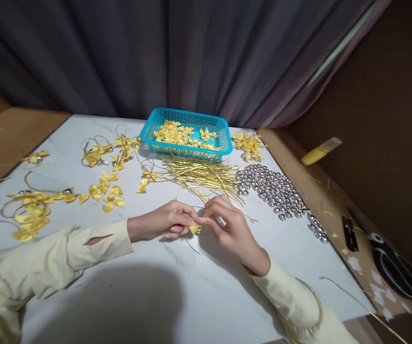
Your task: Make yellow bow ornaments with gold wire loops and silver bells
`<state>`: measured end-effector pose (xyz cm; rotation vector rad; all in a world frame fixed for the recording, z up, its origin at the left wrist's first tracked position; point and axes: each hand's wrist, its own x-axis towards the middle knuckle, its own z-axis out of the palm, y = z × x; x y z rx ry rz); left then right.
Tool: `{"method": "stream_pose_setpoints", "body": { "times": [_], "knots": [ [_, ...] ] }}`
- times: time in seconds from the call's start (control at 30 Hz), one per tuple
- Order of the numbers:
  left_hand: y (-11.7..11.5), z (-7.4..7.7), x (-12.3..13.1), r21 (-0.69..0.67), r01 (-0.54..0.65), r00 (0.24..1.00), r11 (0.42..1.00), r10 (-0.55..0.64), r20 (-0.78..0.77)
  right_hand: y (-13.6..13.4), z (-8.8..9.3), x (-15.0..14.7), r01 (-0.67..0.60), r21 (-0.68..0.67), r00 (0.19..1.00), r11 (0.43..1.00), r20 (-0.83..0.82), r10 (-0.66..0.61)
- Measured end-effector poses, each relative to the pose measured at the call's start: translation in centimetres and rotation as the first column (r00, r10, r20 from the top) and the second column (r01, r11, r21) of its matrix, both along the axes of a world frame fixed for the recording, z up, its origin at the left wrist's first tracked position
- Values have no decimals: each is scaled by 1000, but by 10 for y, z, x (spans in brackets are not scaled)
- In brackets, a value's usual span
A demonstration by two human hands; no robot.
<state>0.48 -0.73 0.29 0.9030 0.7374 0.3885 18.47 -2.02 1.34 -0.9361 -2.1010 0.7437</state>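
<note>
My left hand [157, 224] and right hand [229, 228] meet fingertip to fingertip. Both pinch a small yellow satin bow [193, 230] low over the smooth white table [177, 291]. Beyond them lie thin gold cords [202, 174], shiny round silver bells [274, 188] and a latticed blue plastic basket [223, 143].

bows [109, 191] satin cloth, glossy | basket [223, 143] plastic | bells [277, 191] shiny metal | tabletop [177, 286] smooth, matt | curtain [191, 52] cloth

No text, label, brand, number or sign can be read anywhere; the blue basket [186, 152], the yellow tube [319, 152] and the scissors [374, 237] show no legible print.
</note>
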Motion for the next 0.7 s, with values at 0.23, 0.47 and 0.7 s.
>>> {"method": "stream_pose_setpoints", "body": {
  "times": [0.23, 0.47, 0.7],
  "knots": [
    [3, -5, -2, -112, -34, 995, 993, 44, 89, 0, 8, 8, 50, 40, 999, 998, 6, -51],
    [5, -7, -4, -152, -85, 985, 985, 106, 137, -6, 12, 14, 47, 158, 994, 986, 87, -61],
    [4, -6, -3, -165, -88, 980, 982, 116, 164, -8, 7, 8, 4, 222, 929, 975, 359, -85]
  ]
}}
